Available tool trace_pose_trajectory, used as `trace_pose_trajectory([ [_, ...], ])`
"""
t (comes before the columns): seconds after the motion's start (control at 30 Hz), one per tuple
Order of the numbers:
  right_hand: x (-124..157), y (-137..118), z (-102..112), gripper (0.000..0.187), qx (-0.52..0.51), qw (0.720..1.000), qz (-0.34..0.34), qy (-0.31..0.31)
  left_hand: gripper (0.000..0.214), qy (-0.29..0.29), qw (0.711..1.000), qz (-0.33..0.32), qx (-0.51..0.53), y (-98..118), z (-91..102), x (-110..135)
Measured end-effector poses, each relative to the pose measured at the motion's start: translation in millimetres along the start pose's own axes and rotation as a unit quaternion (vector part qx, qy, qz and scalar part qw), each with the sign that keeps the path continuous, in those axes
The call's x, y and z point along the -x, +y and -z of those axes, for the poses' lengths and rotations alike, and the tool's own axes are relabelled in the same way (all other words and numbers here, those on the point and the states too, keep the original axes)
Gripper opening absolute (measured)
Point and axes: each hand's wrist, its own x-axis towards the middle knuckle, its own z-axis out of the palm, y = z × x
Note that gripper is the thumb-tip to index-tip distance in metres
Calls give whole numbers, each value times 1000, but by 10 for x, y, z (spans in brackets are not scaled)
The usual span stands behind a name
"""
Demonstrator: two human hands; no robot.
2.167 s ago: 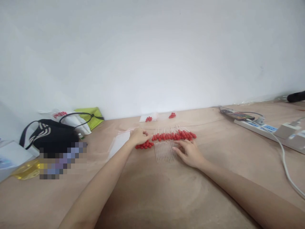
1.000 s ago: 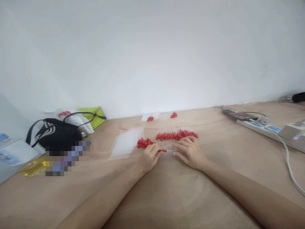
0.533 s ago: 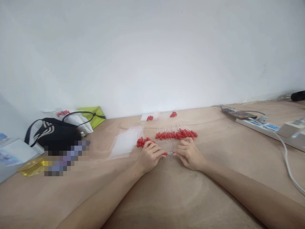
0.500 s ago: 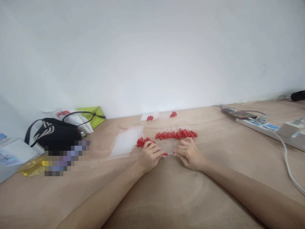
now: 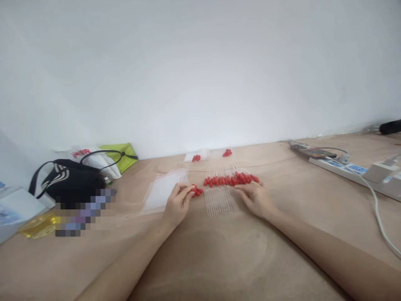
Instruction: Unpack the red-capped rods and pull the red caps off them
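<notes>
My left hand (image 5: 178, 205) has its fingers bent in a pinch at a small pile of red rubber bulbs (image 5: 197, 191), with a bulb at the fingertips. My right hand (image 5: 257, 198) reaches in from the other side. Its fingertips close at the top right end of a row of clear, thin glass tubes (image 5: 218, 202), apparently on one tube; the fingers partly hide it. Behind this row lies a line of droppers (image 5: 224, 180), clear tubes with red bulbs on their near ends, heaped up toward the right.
Flat clear plastic bags (image 5: 166, 190) lie left of the bulbs. Two small bags with red bulbs (image 5: 196, 158) are near the wall. A black bag (image 5: 73, 179) and a yellow bottle (image 5: 37, 225) stand left. A phone (image 5: 313, 151), a power strip (image 5: 341, 165) and a white cable (image 5: 377, 209) are right.
My hands have moved apart from the bulb and tube between them. The left has gone left to the bulb pile, the right to the top of the tube row.
</notes>
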Motion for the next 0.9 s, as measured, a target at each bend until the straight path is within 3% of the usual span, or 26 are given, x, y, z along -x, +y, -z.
trace_pose_trajectory([
  [0.1,-5,-50,-36,18,30,998,-49,5,24,21,996,78,-30,-105,10,-83],
  [0.3,-5,-131,-36,15,84,996,-35,4,37,-45,977,207,-25,-315,28,-192],
  [0.57,3,-173,-39,16,41,998,11,-35,29,-144,967,198,-76,-362,-40,-179],
  [0.73,-1,-218,4,23,26,998,17,-59,25,-142,967,197,-83,-381,-13,-174],
  [0.9,2,-221,22,29,6,997,24,-70,21,-101,969,194,-114,-330,46,-255],
])
